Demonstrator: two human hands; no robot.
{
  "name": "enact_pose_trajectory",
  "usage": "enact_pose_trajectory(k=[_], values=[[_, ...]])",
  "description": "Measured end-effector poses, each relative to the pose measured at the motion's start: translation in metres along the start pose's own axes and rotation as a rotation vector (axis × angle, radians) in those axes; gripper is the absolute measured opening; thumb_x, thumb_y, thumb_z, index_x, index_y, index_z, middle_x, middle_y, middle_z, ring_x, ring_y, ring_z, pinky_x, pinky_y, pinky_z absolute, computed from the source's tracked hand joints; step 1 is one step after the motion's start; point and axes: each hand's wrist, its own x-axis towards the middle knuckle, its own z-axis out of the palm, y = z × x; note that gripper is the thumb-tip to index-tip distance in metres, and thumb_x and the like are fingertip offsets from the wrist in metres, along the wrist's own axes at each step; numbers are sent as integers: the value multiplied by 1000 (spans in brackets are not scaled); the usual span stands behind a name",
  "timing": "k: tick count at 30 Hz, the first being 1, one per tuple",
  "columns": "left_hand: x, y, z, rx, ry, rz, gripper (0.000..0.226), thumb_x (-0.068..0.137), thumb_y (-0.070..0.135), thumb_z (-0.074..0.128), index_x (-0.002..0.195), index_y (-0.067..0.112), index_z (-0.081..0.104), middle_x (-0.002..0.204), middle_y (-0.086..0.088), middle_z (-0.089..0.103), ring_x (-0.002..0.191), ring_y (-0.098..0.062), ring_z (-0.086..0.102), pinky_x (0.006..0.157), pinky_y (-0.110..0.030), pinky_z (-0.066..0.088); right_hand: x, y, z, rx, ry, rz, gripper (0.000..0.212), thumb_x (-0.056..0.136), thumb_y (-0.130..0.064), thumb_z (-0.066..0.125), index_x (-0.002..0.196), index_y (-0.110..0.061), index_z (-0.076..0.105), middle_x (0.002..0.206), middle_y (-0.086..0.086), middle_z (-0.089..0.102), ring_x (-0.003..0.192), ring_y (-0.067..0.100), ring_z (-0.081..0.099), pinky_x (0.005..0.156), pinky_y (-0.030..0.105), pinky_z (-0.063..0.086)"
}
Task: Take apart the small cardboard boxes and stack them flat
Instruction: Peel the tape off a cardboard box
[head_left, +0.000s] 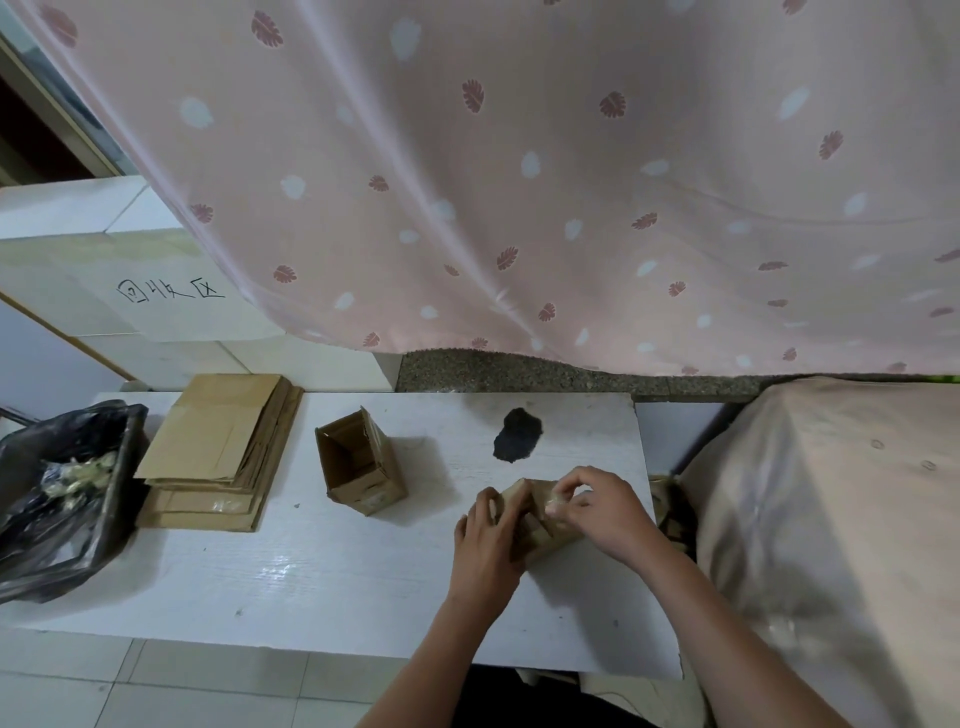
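Small cardboard box (540, 519) in hand sits on the white table (311, 571), right of the open upright box (358, 462), which serves as landmark here; the dark patch (518, 434) on the tabletop lies right of and slightly beyond that landmark, and the stack of flattened cardboard (218, 457) lies to its left, with the black bin bag (57, 493) further left again. Judged handling: thin corrugated board, light, stiff across its panels but weak at the creases, so it should fold readily once the taped seam gives; corners crush easily, and glossy tape would be slippery under the fingertips. Best hold is probably at the flap edges and along the seam, not on the panel middles. Left hand (485, 535) lies against the near-left side of the box, fingers curled over its top edge and pressing it down to steady it; the wrist comes up from below, forearm roughly straight. Right hand (605, 512) arches over the far-right end, thumb and first fingers pinched together on something pale at the top edge, probably a tape end or a flap corner; which of the 2 cannot be told. The remaining right fingers are bent and held clear of the board. Box is partly hidden by both hands, so its state of opening is unclear
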Motion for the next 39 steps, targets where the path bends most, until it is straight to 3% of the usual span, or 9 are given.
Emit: enact_pose_trajectory(k=[2, 7, 15, 20, 24, 27, 30, 35, 39], values=[[-2, -5, 2, -156, 17, -8, 98, 71, 10, 74, 147, 43, 21, 121, 6, 33, 99, -19, 48, 83, -36, 52, -1, -4, -4, -53, 37, -46, 16, 78, -24, 83, 82, -21, 67, 85, -8, 66, 62, 1, 54, 57, 10, 39], [-6, -15, 5, -313, 28, -14, 99, 75, 4, 74, 142, 54, 20, 125, 13, 29, 101, -11, 49, 72, -21, 53, -1, 5, 4, -83, 68, -110, 23, 80, -20, 81, 82, -14, 60, 101, -8, 52, 87, 9, 57, 75, 13, 43], [-11, -27, 0, -254, -38, -95, 95, 80, 1, 69, 149, 46, 21, 145, 11, 31, 109, -21, 54, 86, -42, 53, 0, 11, 19, -159, -31, -106, 27, 93, -16, 65, 106, -37, 53, 89, -10, 52, 75, 2, 52, 67, 11, 42], [-16, -43, 5, -226, -10, -135, 90, 82, -1, 69, 153, 34, 25, 153, 6, 29, 109, -17, 57, 77, -27, 53, 3, 13, 39, -174, -82, -75, 10, 93, -21, 66, 100, -24, 71, 112, -11, 53, 99, 4, 58, 82, 9, 43], [-16, -38, 6, -123, -43, -140, 87, 88, 25, 73, 156, 30, 18, 162, 3, 10, 127, -18, 52, 92, -30, 52, 7, 9, 48, -191, -112, -27, 20, 88, -19, 71, 108, -20, 69, 111, -7, 59, 96, 4, 60, 69, 5, 45], [-11, -32, 10, 27, -57, -56, 90, 93, 43, 60, 160, 23, 3, 167, 4, -7, 154, -15, 7, 125, -37, 18, 10, 8, 51, -199, -110, -18, 21, 85, -15, 75, 104, -17, 67, 104, -6, 61, 89, 1, 60, 63, 3, 45], [1, -26, 11, 161, -127, 34, 89, 98, 54, 41, 158, 21, -16, 162, 6, -27, 151, -13, -23, 123, -35, -14, 11, 8, 52, -236, -91, -38, 21, 86, -14, 72, 103, -22, 63, 104, -6, 59, 88, 3, 60, 66, 6, 46], [9, -24, 15, 248, -195, 22, 85, 100, 64, 19, 151, 14, -27, 158, 0, -36, 148, -18, -31, 121, -35, -17, 14, 10, 55, -359, -114, -128, 43, 94, -6, 57, 134, -21, 59, 125, -4, 47, 111, 15, 53, 100, 22, 44], [3, -19, 18, 239, -111, 30, 88, 93, 67, 7, 154, 8, -14, 162, -6, -22, 149, -26, -22, 119, -35, -16, 15, 15, 57, -439, -113, -141, 28, 98, -10, 54, 122, -13, 67, 123, -2, 41, 111, 14, 48, 101, 20, 39]])
